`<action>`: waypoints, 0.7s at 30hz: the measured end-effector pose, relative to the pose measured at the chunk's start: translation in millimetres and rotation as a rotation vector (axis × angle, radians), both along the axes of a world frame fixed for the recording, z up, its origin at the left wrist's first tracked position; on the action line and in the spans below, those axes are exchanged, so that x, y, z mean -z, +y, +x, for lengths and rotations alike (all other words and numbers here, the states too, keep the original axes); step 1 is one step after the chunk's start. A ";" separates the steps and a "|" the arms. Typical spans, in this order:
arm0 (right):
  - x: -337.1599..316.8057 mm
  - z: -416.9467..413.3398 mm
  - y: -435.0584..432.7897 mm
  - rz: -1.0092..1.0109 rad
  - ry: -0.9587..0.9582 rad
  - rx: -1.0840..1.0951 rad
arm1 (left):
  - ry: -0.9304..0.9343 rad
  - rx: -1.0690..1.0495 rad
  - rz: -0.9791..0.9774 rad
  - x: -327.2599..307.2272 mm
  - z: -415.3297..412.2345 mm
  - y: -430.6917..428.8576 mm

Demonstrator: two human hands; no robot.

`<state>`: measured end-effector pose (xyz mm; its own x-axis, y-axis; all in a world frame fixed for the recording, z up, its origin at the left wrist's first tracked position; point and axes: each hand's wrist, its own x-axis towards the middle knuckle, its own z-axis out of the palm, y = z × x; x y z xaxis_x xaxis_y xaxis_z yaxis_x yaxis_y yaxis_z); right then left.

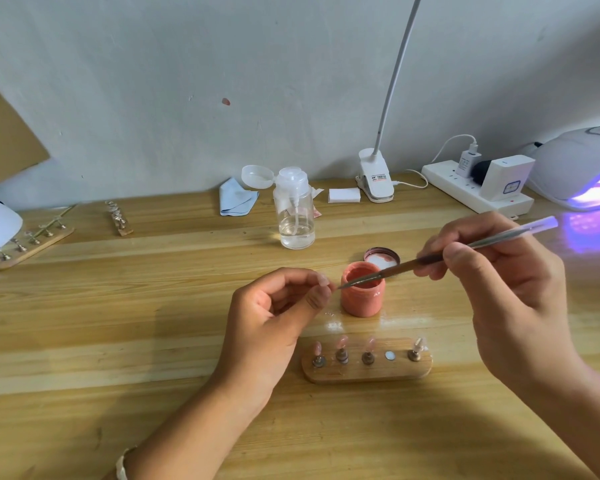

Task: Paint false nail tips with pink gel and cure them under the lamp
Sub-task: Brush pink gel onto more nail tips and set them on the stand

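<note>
Pink gel jar (362,295) sits mid-table, open. It's a stubby salmon-pink pot smeared with gel on the outside, and its lid (381,255) lies upside down just behind it. The right hand (510,292) pinches a long brush (430,260) between thumb and fingers, with the bristle end out over the jar's mouth, pointing left.

The left hand (278,317) is just left of the jar, thumb and forefinger pressed on a tiny piece (332,289); it's too hidden to say what it is.

On the near side of the jar there's a wooden holder (366,370) with four nail tips on pegs. Three of them look pink, the right one (418,344) is clear, and one round slot (389,355) is bare.

Writing-wise, the clip lamp (374,181) has a sticker and the white adapter (504,178) has a blue logo, neither readable.

Table (153,323) is pale wood planks against a scuffed white wall (222,81). The curing lamp (579,168) glows purple far right, beside a power strip (465,192). A clear pump bottle (293,209), blue cloth (236,199) and white pads (343,195) sit at the back.
</note>
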<state>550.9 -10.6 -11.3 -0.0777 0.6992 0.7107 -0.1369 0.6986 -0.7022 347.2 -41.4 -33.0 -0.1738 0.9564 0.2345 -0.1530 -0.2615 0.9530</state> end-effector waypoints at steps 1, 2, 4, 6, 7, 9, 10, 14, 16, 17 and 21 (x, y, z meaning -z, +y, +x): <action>0.0 0.0 0.2 -0.003 0.011 -0.003 | -0.005 -0.002 -0.004 0.0 0.0 0.0; 0.1 0.1 0.5 -0.004 0.015 -0.001 | -0.008 -0.002 -0.008 0.0 0.2 -0.1; 1.0 -0.6 0.7 -0.008 0.002 0.008 | -0.002 -0.001 -0.013 -0.4 0.3 -0.7; 2.0 -1.5 0.4 -0.024 -0.009 0.017 | 0.000 -0.002 -0.016 -0.8 0.5 -1.2; 2.2 -1.9 0.1 -0.029 -0.011 0.014 | -0.007 -0.004 -0.018 -0.8 0.4 -1.3; 1.7 -2.2 -0.7 -0.022 -0.020 -0.002 | -0.024 -0.009 -0.024 -1.0 0.5 -1.3; 1.2 -2.2 -1.2 -0.016 -0.024 -0.011 | -0.028 -0.010 -0.025 -1.3 0.5 -1.4; -0.7 -1.1 -2.3 -0.006 -0.007 -0.014 | -0.013 -0.019 -0.026 -2.3 1.2 -1.7; -0.7 -1.3 -1.9 -0.011 -0.002 -0.003 | -0.013 -0.020 -0.031 -2.2 1.4 -1.5; -0.5 -1.5 -1.7 -0.016 -0.005 0.004 | -0.008 -0.021 -0.031 -2.3 1.5 -1.4; 0.2 -2.9 -1.8 -0.029 -0.022 -0.001 | -0.003 -0.029 -0.034 -2.5 1.5 -1.3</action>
<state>547.9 -12.4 -11.5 -0.0932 0.7191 0.6886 -0.1218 0.6782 -0.7247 348.7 -42.7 -30.5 -0.2027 0.9584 0.2010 -0.1485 -0.2330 0.9611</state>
